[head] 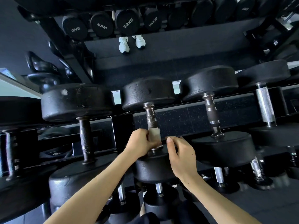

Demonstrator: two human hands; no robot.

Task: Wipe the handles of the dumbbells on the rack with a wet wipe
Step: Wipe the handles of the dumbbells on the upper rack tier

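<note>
— Where was the wet wipe [154, 134] just then?

— Wrapped round the near end of the handle [151, 118] of the middle dumbbell [147, 92], which lay on the rack [123, 130] with its far head pointing away from you. Your left hand [140, 143] gripped it there, its fingers [144, 132] curled round wipe and handle together, just above the near head.

— And my right hand [182, 156]?

— It held nothing. Its fingers were loosely bent and the thumb stood up, just beside the wipe and over the near head of that same dumbbell. I couldn't tell whether it touched the head.

— How many wipes did you count?

— One, on one handle.

— And dumbbells on that tier?

— Four with handles in plain sight. There was the left dumbbell [85, 139] with a dark, worn handle, then yours, then two to your right, a banded one [212, 113] and a bright chrome one [265, 107]. A fifth [9, 151] sat blurred at the left edge.

— Below that?

— Four short chrome handles [159, 189] showed on the lower tier, under your forearms.

— Anything further out?

— Two kettlebells [43, 80] stood at the left, beyond the rack. At the top ran a row of round dumbbell ends [127, 22]. Four of them side by side carried weight marks, with the lettering reversed as in a mirror. Just under that row were two pale shoes [124, 45] on a dark floor [186, 50].
</note>
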